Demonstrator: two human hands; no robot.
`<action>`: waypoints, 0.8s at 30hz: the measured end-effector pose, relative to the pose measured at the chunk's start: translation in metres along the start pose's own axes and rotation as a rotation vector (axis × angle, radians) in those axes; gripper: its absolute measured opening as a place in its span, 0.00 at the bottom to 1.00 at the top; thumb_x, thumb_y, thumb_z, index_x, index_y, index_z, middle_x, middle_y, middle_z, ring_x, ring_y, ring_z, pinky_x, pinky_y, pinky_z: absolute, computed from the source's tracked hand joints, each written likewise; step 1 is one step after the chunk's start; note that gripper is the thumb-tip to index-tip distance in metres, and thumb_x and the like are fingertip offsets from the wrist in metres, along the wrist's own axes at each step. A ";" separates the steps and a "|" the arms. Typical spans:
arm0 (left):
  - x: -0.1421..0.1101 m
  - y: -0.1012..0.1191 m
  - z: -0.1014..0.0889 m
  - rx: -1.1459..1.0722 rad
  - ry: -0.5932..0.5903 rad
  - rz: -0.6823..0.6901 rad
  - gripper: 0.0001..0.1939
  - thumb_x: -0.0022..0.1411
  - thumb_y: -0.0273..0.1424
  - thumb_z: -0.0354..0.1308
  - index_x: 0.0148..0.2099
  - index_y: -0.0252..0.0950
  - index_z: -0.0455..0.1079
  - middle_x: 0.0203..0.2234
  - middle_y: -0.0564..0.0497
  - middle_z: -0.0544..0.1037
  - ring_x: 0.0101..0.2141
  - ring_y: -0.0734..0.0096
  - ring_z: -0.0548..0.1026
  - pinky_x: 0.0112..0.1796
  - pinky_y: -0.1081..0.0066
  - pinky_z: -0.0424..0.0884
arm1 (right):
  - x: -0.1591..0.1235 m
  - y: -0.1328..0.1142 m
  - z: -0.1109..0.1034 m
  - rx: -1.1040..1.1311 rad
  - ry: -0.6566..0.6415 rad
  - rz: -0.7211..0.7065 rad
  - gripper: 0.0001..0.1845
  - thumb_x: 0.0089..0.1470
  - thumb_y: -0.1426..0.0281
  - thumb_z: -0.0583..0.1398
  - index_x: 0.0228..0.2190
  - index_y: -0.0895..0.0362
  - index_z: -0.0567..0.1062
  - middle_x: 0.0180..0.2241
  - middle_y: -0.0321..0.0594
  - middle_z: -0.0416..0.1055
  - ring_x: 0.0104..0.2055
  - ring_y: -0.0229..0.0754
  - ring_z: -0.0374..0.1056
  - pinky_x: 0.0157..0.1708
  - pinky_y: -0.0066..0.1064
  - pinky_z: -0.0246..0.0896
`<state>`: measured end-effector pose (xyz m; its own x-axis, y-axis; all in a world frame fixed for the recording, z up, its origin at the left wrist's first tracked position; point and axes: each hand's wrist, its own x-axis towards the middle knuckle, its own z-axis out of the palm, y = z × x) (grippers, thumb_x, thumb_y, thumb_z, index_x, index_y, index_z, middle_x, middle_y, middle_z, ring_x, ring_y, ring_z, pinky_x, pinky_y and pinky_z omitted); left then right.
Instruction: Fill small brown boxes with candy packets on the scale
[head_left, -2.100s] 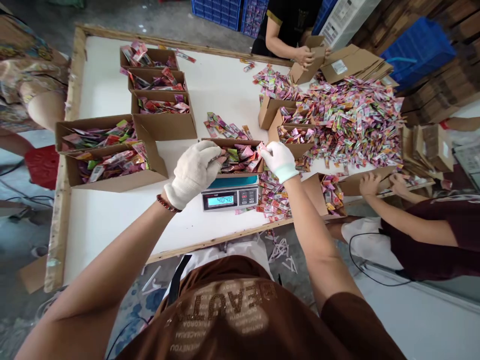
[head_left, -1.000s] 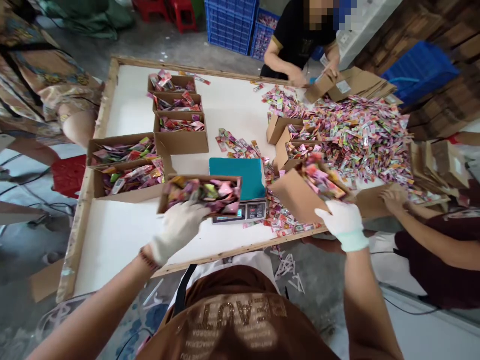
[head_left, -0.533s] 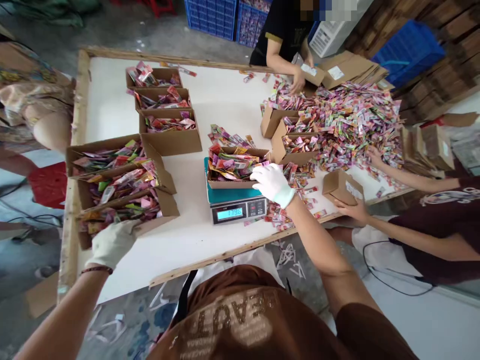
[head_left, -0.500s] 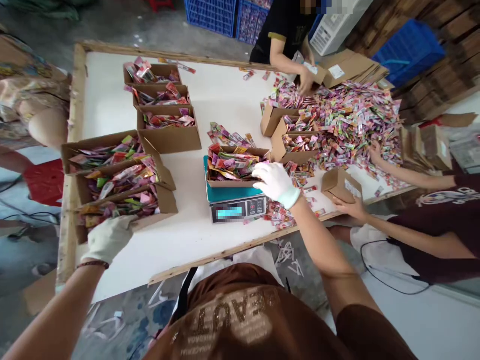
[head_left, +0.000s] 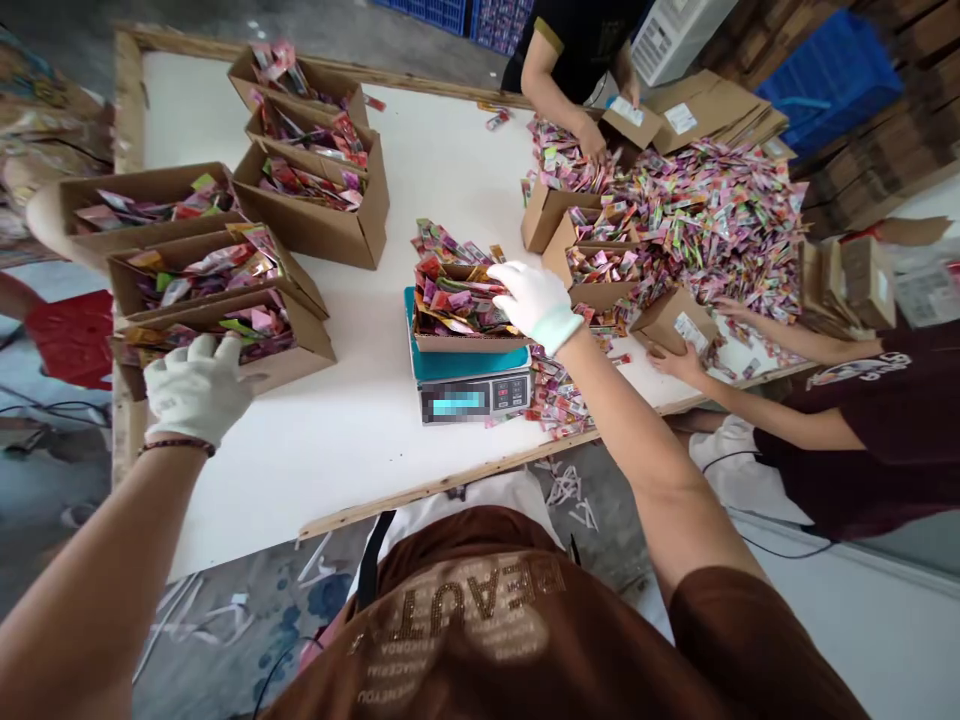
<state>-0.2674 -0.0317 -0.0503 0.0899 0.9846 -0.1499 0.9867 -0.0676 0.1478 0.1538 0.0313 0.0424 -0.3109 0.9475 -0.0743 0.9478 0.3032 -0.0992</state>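
Observation:
At the left of the table, my left hand (head_left: 199, 390), in a white glove, has its fingers hooked over the near wall of a cardboard box (head_left: 300, 365) filled with small colourful packets. The box stands nearest me, pressed against two similar boxes. In the middle, another filled cardboard box (head_left: 472, 343) rests on the teal plate of a digital scale (head_left: 474, 397); its display is blurred out. My right hand (head_left: 534, 305), also gloved, hovers at that box's right end, fingers apart and over the packets. Whether its fingertips touch them, I cannot tell.
Three more filled boxes (head_left: 315, 205) stand at the back left. A big heap of packets (head_left: 727, 210) covers the right side, with several boxes around it. One co-worker's hand (head_left: 592, 140) is at the far edge, another's (head_left: 679, 365) at the right. Loose packets (head_left: 450, 245) lie behind the scale.
The first filled box left the scale and joined the left row; my right hand brought another onto the scale. Lately my left hand has pushed the left row away from me.

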 end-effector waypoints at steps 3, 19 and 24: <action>-0.029 -0.013 0.029 -0.034 0.209 -0.044 0.26 0.73 0.48 0.48 0.63 0.37 0.66 0.61 0.40 0.72 0.58 0.48 0.68 0.61 0.47 0.63 | 0.023 -0.016 0.008 -0.123 -0.177 0.052 0.26 0.63 0.69 0.62 0.61 0.56 0.73 0.58 0.52 0.75 0.53 0.57 0.74 0.49 0.44 0.70; -0.123 0.060 0.168 -0.584 -0.040 0.036 0.26 0.68 0.48 0.54 0.54 0.33 0.77 0.58 0.34 0.77 0.57 0.46 0.78 0.60 0.48 0.74 | -0.086 0.056 -0.072 0.126 0.119 0.213 0.10 0.61 0.62 0.63 0.39 0.54 0.80 0.35 0.41 0.79 0.38 0.49 0.74 0.38 0.38 0.64; -0.096 0.075 0.156 -0.606 0.015 0.135 0.27 0.69 0.48 0.54 0.54 0.32 0.77 0.58 0.34 0.78 0.56 0.47 0.78 0.59 0.48 0.74 | -0.141 0.101 -0.069 -0.015 0.033 0.461 0.24 0.57 0.62 0.66 0.54 0.55 0.78 0.48 0.53 0.78 0.49 0.63 0.75 0.47 0.51 0.69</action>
<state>-0.1810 -0.1568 -0.1772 0.2024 0.9762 -0.0777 0.7141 -0.0928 0.6939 0.2982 -0.0650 0.1118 0.1455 0.9865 -0.0756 0.9875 -0.1495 -0.0493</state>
